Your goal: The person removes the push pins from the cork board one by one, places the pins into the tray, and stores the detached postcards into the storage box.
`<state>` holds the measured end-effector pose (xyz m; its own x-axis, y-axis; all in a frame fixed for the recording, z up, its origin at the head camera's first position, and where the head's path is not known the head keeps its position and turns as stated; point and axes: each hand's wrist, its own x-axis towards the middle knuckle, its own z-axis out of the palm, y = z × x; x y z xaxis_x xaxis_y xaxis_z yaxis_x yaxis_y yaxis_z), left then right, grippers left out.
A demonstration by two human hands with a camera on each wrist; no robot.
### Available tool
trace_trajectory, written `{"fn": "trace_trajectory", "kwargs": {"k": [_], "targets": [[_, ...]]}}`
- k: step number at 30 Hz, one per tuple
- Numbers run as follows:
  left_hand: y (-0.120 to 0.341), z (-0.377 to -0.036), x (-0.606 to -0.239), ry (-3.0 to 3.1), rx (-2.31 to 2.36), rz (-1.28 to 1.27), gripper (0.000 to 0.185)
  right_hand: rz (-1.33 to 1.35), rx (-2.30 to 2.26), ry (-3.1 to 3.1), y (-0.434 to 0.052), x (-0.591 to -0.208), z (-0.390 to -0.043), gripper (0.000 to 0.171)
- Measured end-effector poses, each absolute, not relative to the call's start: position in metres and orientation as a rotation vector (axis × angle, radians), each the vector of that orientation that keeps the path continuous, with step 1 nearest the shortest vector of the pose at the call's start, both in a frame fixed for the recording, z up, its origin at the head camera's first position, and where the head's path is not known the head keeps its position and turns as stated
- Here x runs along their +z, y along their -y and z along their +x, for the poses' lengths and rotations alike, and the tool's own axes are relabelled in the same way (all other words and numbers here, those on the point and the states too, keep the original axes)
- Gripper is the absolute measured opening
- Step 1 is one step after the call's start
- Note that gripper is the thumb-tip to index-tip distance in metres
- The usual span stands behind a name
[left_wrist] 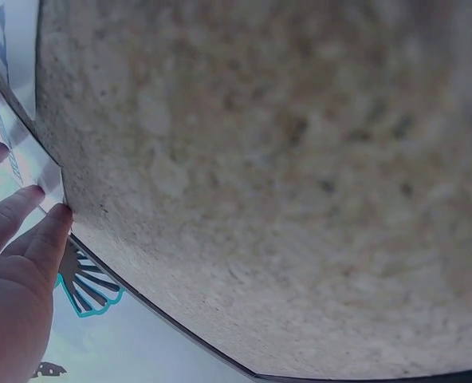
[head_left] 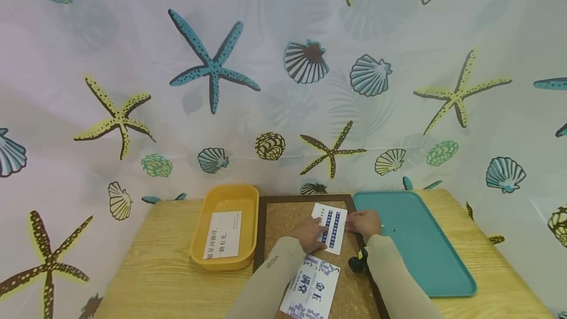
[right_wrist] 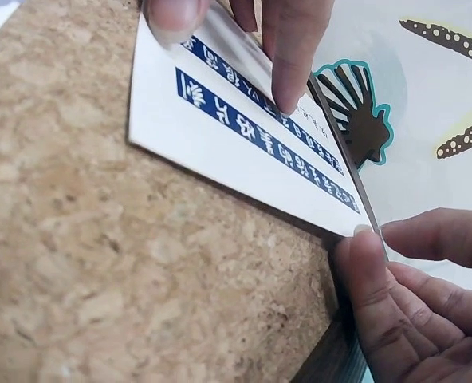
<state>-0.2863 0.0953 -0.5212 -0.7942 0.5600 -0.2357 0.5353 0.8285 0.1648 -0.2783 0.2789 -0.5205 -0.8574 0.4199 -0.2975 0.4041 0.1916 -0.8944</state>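
A small card [head_left: 332, 227] with blue printed lines lies on a cork board [head_left: 283, 220] at the middle of the table [head_left: 146, 270], toward the board's far right corner. The left hand [head_left: 311, 235] rests flat on the card's left part, fingers straight, gripping nothing. The right hand [head_left: 365, 223] meets the card's right edge; its thumb tip [right_wrist: 363, 239] touches a corner, fingers loosely bent, with no closed grip. To seat the card well, I judge the left hand should press it flat while the right nudges its edge square with the board's frame. A second card [head_left: 312, 289] lies nearer.
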Motion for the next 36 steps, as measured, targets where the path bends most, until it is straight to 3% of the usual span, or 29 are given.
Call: {"fn": "trace_trajectory", "kwargs": {"k": [36], "targets": [[-0.087,-0.28,-0.515,-2.752,0.188,0.833,0.055,-0.775,1.681,2.58,-0.278,-0.524,-0.282,0.021]]}}
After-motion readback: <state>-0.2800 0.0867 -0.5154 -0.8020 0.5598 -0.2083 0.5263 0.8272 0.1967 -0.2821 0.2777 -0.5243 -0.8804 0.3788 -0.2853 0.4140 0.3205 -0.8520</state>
